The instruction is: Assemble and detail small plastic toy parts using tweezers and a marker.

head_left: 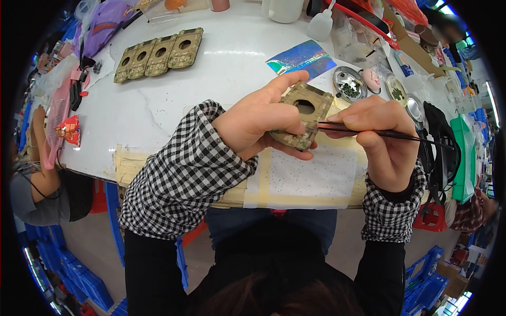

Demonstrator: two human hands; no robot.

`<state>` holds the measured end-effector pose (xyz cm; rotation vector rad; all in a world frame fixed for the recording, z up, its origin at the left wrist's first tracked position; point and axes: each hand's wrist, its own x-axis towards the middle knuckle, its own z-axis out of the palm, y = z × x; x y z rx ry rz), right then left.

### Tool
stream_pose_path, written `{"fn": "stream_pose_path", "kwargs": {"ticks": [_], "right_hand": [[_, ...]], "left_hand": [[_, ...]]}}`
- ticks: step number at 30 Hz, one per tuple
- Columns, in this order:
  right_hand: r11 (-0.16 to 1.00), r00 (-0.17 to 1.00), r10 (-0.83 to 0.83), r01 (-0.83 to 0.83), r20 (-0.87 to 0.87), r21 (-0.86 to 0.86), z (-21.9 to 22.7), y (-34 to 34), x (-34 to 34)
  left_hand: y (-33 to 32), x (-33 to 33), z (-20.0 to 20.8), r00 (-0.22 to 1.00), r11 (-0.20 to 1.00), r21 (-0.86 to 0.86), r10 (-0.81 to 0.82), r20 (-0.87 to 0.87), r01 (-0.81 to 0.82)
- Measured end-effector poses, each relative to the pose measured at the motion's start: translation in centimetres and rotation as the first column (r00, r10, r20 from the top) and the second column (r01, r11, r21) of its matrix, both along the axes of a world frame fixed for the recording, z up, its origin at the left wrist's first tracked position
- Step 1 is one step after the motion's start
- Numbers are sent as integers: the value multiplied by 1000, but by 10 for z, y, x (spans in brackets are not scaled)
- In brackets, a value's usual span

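My left hand [253, 118] grips a camouflage-patterned model tank hull [319, 100] with a round hole in its top, thumb across the near side. Black tweezers [408, 137] are held in my right hand [390, 121], fingers pinched round them. Their tips reach the hull's right edge; whether they hold a small part is too small to tell. Below both hands lies a white sheet [311, 174] scattered with tiny dark specks and edged with tape. A round metal tin [349, 83] of small dark green parts sits just beyond my right hand.
Several matching hulls [159, 52] stand in a row at the far left. A shiny holographic sheet [300, 59] lies past my left hand, near a white squeeze bottle [320, 23]. Tins, bags and a green tray [463, 158] crowd the right. Another person's arm [39, 147] shows at left.
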<state>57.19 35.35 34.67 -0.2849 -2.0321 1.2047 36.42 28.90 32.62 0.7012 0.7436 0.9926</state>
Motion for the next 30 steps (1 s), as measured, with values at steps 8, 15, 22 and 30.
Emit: {"fn": "stream_pose_path", "kwargs": {"ticks": [8,15,22,30], "right_hand": [[1000,998,-3,2,-69,-14,1,-1,2],[999,998,22,-21,-50,37,-4,1,2],[998,999,-27,29,-45,53,-2,0,5],[998,992,-59,62,-109,29,-4,0,4]], "left_hand": [[1,-1,0,997,1000,-2,4,73,-4],[2,-5,-4,990,1000,3,-26,141,25],[2,-4,-3,986,1000,-3,-13,165,14],[3,-5,-7,983,1000,4,-11,182,10]]}}
